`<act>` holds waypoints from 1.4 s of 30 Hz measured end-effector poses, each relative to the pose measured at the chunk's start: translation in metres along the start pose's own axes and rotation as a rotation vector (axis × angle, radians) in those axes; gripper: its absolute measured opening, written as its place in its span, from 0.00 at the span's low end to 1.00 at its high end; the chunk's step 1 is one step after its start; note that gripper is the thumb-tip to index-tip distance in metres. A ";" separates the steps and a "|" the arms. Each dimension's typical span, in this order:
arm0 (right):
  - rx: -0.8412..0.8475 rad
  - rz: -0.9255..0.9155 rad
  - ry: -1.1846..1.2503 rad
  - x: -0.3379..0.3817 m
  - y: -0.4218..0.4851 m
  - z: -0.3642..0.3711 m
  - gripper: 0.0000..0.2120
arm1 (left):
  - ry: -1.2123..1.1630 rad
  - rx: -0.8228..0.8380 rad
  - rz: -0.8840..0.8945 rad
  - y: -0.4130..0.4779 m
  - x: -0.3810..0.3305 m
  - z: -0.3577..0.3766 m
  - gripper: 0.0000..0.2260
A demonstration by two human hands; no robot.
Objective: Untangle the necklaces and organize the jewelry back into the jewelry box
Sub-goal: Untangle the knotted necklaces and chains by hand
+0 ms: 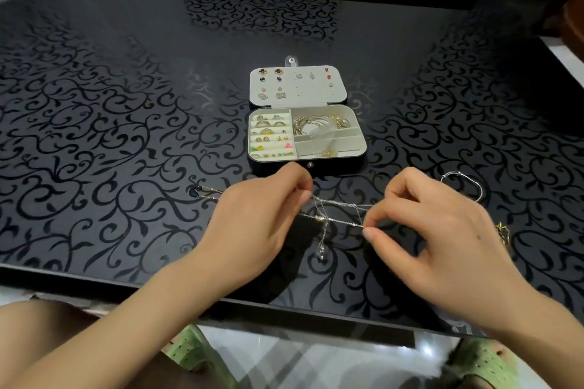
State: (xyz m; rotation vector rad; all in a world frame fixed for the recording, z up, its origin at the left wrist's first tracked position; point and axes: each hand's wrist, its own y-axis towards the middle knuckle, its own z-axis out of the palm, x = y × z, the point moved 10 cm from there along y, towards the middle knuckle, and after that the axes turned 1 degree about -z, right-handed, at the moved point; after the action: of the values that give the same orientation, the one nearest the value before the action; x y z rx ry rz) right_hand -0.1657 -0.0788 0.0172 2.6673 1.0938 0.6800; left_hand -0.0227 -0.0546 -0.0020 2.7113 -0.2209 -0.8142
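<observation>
Thin silver necklace chains (338, 215) stretch tangled between my two hands, just above the black patterned table (126, 136). My left hand (262, 211) pinches the chains at their left end, and my right hand (436, 224) pinches them at the right end. A small pendant (322, 254) dangles from the tangle. Beyond my hands the jewelry box (360, 139) lies open, with earrings on its lid panel (297, 84), rings in the left slots and gold bangles (319, 125) in the right compartment.
A silver bracelet (467, 186) lies on the table to the right of my right hand. A gold chain piece (504, 235) sits by my right wrist, and a thin gold chain (210, 193) lies left of my left hand. The table's front edge runs under my forearms.
</observation>
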 end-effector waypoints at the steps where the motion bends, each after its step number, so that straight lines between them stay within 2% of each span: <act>1: 0.016 0.009 -0.033 -0.005 0.002 0.007 0.07 | -0.002 0.031 -0.019 0.002 0.005 0.009 0.02; 4: 0.047 0.019 -0.107 -0.018 0.006 0.033 0.08 | 0.017 0.107 -0.081 0.005 0.021 0.035 0.05; 7: 0.047 0.026 -0.138 -0.024 0.008 0.045 0.09 | 0.051 0.101 -0.099 0.008 0.026 0.041 0.02; 12: 0.056 0.076 -0.161 -0.028 0.007 0.048 0.05 | 0.061 0.100 -0.118 0.011 0.027 0.044 0.03; 16: 0.042 0.105 -0.211 -0.027 0.005 0.045 0.10 | 0.070 0.121 -0.130 0.009 0.030 0.045 0.04; 20: 0.015 0.113 -0.268 -0.016 0.002 0.038 0.09 | 0.061 0.139 -0.142 0.014 0.032 0.046 0.03; 24: 0.037 0.084 -0.210 0.002 0.001 0.051 0.18 | 0.047 0.142 -0.145 0.016 0.033 0.047 0.04; 30: 0.093 0.159 -0.038 0.002 -0.001 0.074 0.08 | 0.027 0.146 -0.171 0.016 0.037 0.048 0.04; 35: 0.156 0.332 0.224 -0.013 -0.005 0.074 0.08 | 0.031 0.157 -0.188 0.014 0.039 0.047 0.03; 39: 0.106 0.349 0.189 -0.016 -0.004 0.066 0.06 | 0.023 0.161 -0.192 0.014 0.037 0.048 0.03; 42: 0.135 0.337 0.091 -0.011 -0.001 0.072 0.13 | 0.031 0.156 -0.192 0.014 0.037 0.047 0.03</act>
State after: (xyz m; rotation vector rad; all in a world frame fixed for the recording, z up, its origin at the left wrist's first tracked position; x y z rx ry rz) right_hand -0.1388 -0.0855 -0.0508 3.0000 0.7374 0.8168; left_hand -0.0186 -0.0881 -0.0536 2.9239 -0.0167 -0.8377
